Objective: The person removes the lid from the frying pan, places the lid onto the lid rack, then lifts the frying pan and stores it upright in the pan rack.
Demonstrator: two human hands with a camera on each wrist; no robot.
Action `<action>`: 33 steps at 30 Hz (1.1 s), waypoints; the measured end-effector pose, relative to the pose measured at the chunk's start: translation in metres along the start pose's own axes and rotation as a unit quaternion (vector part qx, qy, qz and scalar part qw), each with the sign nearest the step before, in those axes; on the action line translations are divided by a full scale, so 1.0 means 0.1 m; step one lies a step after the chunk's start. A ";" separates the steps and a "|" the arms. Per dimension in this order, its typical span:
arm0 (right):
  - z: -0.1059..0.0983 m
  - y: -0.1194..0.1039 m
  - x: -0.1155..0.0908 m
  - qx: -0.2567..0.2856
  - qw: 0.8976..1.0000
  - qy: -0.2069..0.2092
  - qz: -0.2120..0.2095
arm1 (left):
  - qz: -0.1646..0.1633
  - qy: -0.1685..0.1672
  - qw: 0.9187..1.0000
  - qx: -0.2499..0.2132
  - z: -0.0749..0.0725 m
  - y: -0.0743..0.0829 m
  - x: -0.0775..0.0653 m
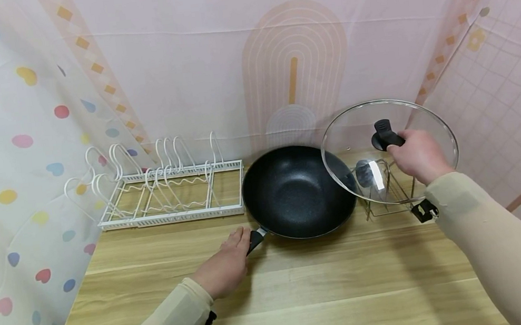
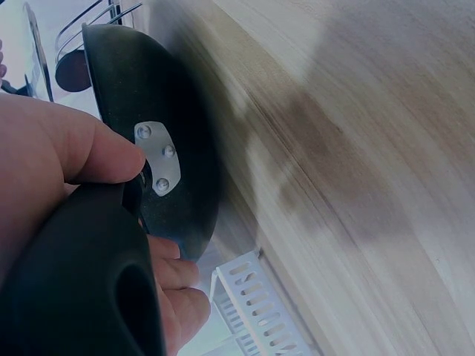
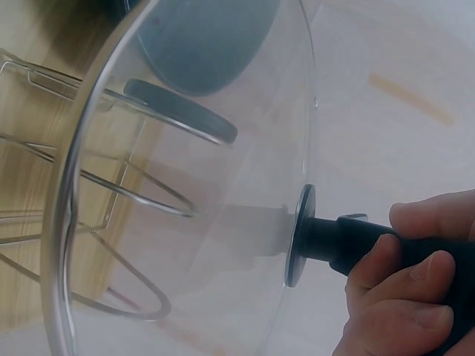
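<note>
A black wok (image 1: pixel 299 193) stands on the wooden table, its long black handle (image 1: pixel 254 241) pointing toward the front left. My left hand (image 1: pixel 225 264) grips that handle; in the left wrist view the thumb lies along its top, near the riveted metal bracket (image 2: pixel 157 158). To the right, my right hand (image 1: pixel 419 154) holds a glass lid (image 1: pixel 348 137) by its black knob (image 1: pixel 385 133). The lid is tilted, with its metal rim (image 3: pixel 65 193) in front of a wire rack, and overlaps the wok's right edge in the head view. Fingers wrap the knob in the right wrist view.
A white dish rack (image 1: pixel 175 216) with upright loops stands left of the wok. Behind the lid is a metal wire rack (image 1: pixel 392 212) at the back right. Wooden tabletop (image 1: pixel 331 292) stretches in front, and a patterned curtain (image 1: pixel 193 63) hangs behind.
</note>
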State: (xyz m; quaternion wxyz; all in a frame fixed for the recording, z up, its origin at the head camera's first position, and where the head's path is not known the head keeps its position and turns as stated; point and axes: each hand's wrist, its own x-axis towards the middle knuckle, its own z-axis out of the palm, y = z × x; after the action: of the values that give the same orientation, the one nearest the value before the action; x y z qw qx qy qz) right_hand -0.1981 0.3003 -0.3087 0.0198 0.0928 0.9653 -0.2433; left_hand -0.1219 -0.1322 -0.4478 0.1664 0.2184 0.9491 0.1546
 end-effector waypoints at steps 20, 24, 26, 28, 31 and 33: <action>-0.13 0.19 -0.02 -0.006 1.000 0.012 0.008 | 0.004 -0.002 1.000 0.009 -0.01 0.00 0.00; -0.16 0.21 -0.02 -0.003 1.000 0.013 0.007 | 0.004 -0.003 1.000 0.008 -0.01 -0.01 0.00; -0.17 0.22 -0.02 -0.003 1.000 0.014 0.008 | 0.003 -0.004 1.000 0.008 -0.01 -0.01 0.00; -0.19 0.23 -0.03 -0.005 1.000 0.017 0.007 | 0.003 -0.003 1.000 0.008 -0.01 -0.01 0.00; -0.21 0.25 -0.02 -0.006 1.000 0.022 0.008 | 0.002 -0.002 1.000 0.005 0.00 -0.01 0.00; -0.22 0.26 -0.02 -0.006 1.000 0.025 0.009 | 0.001 -0.002 1.000 0.003 -0.01 -0.01 0.00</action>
State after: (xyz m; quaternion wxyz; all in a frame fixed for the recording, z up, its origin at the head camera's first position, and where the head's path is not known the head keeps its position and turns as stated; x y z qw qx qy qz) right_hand -0.1909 0.3334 -0.3010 -0.0014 0.1072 0.9661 -0.2349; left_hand -0.1222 -0.1331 -0.4476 0.1679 0.2200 0.9489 0.1514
